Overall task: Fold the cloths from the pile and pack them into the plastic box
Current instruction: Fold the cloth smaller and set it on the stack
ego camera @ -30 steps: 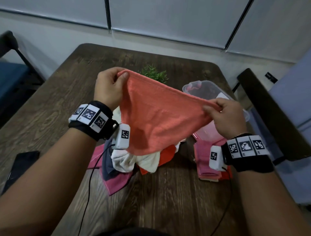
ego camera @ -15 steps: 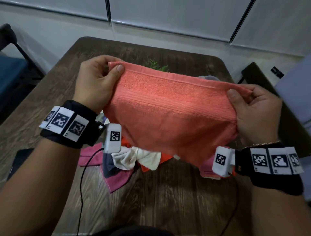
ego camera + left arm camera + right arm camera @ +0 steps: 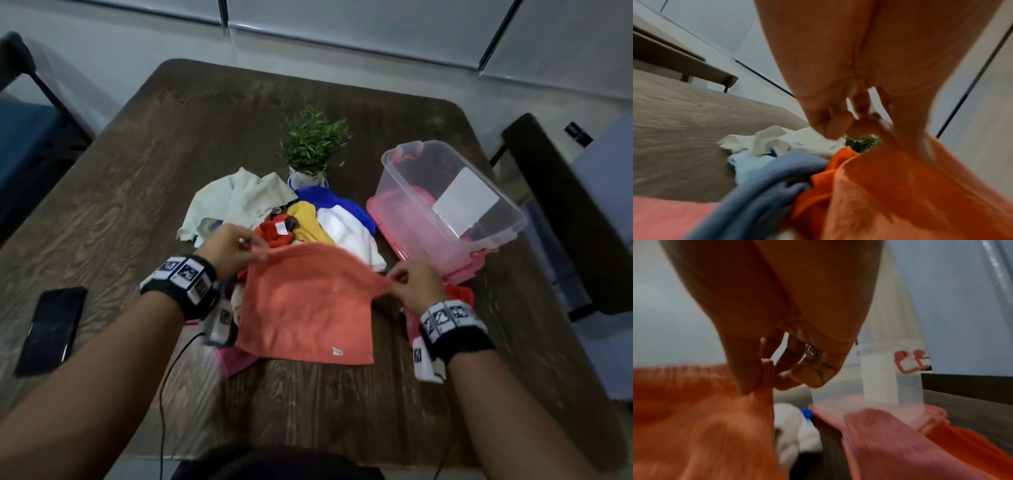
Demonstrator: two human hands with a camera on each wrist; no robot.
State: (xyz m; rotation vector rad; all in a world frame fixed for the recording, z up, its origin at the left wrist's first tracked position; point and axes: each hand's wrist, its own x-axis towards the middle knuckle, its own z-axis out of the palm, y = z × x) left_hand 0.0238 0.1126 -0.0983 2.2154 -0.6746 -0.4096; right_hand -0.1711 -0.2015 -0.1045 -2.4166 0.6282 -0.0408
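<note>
One clear plastic box (image 3: 445,198) with pink lid, one small green potted plant (image 3: 313,147). One black phone (image 3: 51,329) at nine o'clock. Two hands.

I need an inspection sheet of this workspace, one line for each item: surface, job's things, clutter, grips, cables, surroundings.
Surface: dark wooden table.
Job's things: coral cloth spread over the near part of the pile; clear plastic box tilted on a pink lid, no cloth seen inside; folded stack beside the right wrist.
Clutter: potted plant behind the pile; black phone at the left.
Grips: left hand and right hand each pinch a far corner of the coral cloth.
Cables: black cable from the left wrist.
Surroundings: chair at the right.
</note>
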